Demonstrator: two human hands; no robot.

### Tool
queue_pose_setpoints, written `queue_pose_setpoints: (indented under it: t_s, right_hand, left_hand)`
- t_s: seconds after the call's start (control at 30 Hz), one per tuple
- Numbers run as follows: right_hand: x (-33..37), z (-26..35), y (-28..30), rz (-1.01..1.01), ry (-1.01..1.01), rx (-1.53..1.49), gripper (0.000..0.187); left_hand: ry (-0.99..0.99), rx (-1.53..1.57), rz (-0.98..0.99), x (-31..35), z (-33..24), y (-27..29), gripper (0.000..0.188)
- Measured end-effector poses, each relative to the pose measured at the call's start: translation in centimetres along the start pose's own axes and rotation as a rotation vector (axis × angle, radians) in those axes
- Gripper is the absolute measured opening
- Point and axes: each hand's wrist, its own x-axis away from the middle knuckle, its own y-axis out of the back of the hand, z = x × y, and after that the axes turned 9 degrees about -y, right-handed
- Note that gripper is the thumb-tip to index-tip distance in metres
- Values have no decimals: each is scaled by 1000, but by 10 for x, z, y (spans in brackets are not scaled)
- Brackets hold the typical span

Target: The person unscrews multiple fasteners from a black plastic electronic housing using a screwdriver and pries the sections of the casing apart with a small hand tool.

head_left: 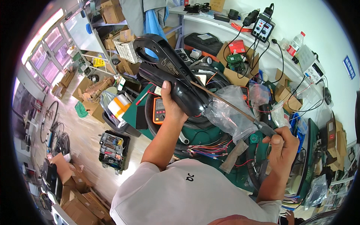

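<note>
My left hand [173,107] is closed round a black plastic housing with a loop handle [187,98], shaped like a charging gun, and holds it up above the bench. The thumb lies on its near side; the other fingers are hidden beneath it. In my right hand [282,148] is the grey handle of a long screwdriver [265,129], gripped between thumb and fingers. Its thin brown shaft slants up and left, and the tip meets or overlaps the housing's upper side; whether it sits in a screw cannot be made out.
Thick black cable coils, an orange multimeter [159,111], clear plastic bags [230,112] and coloured wires [210,150] crowd the green bench. A shelf with a soldering station [262,30] runs behind. An open toolbox [113,150] stands on the floor at left, near several cartons.
</note>
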Motion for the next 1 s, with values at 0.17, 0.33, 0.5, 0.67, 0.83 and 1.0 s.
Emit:
queue_pose_setpoints:
  t_s: [0.17,0.33,0.5,0.67,0.83,1.0]
  right_hand:
    - [1,4,-14,-91,77,-212,29]
    - [5,-4,8,190,-147,-102,32]
    - [6,1,-16,-125,22,-240,39]
    - [6,-11,6,140,-164,-92,29]
    - [11,-19,1,9,-62,-135,32]
    - [4,2,-24,-169,1,-266,32]
  left_hand:
    - [-1,20,-30,1,3,6,79]
    - [7,-14,-61,3,3,12,79]
    - [30,14,-84,6,10,9,78]
    - [43,-2,-66,7,8,11,77]
    - [60,-30,-69,7,13,13,79]
    - [58,-24,-86,9,14,13,80]
